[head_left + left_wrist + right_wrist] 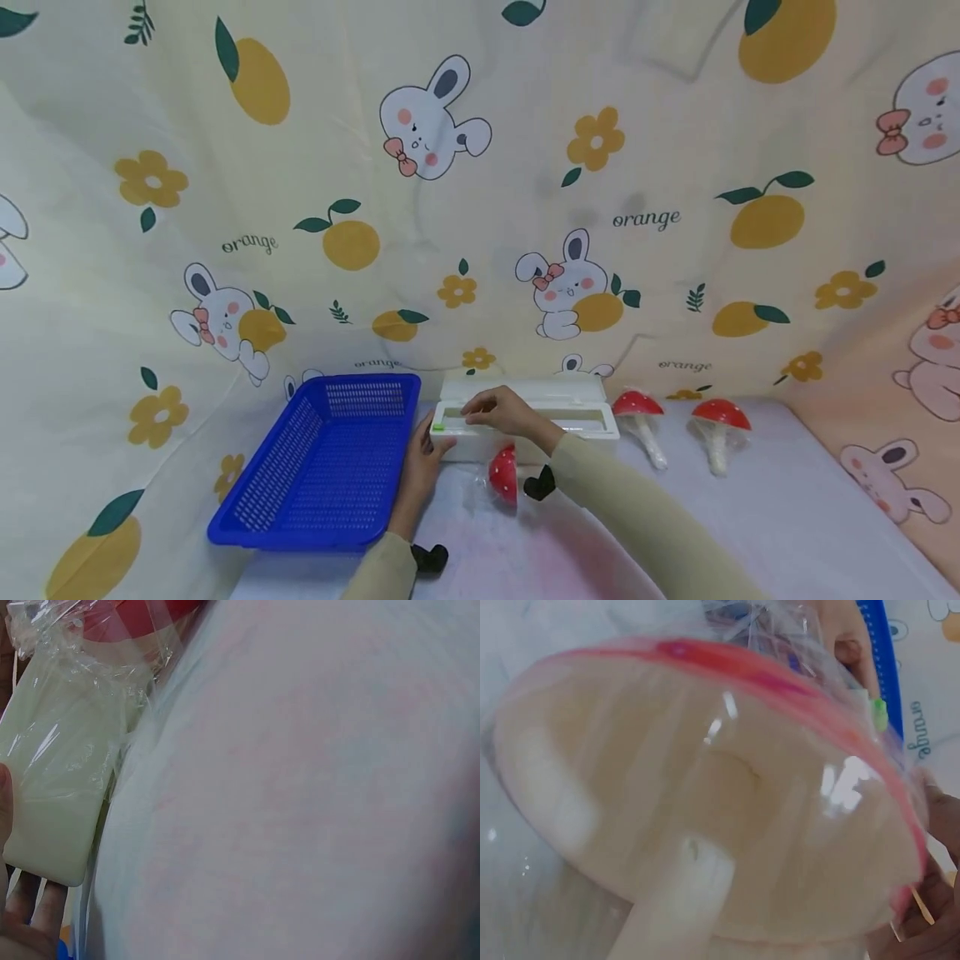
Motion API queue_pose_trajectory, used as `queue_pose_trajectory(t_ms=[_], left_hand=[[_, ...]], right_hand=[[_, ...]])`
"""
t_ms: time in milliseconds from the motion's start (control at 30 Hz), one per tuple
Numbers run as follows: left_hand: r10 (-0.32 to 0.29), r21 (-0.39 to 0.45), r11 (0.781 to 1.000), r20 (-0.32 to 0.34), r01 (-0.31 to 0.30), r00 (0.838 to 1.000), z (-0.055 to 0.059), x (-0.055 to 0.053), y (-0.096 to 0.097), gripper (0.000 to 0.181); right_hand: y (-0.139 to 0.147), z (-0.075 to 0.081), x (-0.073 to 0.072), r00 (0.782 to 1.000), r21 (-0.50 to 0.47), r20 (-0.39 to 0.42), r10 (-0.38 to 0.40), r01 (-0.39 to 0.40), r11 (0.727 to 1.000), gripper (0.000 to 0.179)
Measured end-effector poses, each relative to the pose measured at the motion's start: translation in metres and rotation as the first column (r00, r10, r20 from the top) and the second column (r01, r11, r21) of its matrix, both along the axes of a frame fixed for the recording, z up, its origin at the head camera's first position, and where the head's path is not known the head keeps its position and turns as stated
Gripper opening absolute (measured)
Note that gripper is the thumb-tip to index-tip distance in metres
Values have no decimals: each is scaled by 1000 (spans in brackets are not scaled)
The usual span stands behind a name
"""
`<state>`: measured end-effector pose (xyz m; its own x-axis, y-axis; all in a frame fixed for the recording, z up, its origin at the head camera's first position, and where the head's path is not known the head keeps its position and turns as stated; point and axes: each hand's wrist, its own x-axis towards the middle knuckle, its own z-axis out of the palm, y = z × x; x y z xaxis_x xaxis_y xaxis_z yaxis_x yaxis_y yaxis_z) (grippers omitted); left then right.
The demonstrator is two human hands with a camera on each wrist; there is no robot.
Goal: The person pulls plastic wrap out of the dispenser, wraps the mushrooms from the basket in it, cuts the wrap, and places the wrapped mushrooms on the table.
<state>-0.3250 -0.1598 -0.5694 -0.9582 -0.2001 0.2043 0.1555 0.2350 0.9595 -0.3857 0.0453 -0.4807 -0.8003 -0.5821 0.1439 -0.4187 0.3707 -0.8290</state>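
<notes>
My left hand (426,458) grips the left end of a white cling film dispenser box (480,450), with its thumb (4,802) on one side and fingers round the end. The lid (525,390) is raised at the back, and a green piece (438,427) shows at the left corner. Over the long opening, my right hand (506,414) has curled fingers, tips close together; whether they pinch film I cannot tell. A red-capped toy mushroom (503,475) in clear film lies against the box front. Its pale underside (660,772) and stem (675,907) fill the right wrist view.
A blue plastic basket (322,542) stands left of the box, close to my left forearm. Two more film-wrapped red mushrooms (638,404) (720,414) lie to the right. Behind the white-covered table (787,525) hangs a printed curtain (495,200).
</notes>
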Motion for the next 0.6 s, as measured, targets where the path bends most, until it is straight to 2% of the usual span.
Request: queue_pose_trajectory(t_ms=[200,600], left_hand=[[11,-26,1000,4,-11,1000,0,-1,1,73],[3,-11,1000,-29,-3,1000,-1,-1,0,72]], right_hand=[[-10,-6,-4,998,24,-67,2,-1,1000,16],[-30,-14,-6,998,42,-61,-4,7,999,11]])
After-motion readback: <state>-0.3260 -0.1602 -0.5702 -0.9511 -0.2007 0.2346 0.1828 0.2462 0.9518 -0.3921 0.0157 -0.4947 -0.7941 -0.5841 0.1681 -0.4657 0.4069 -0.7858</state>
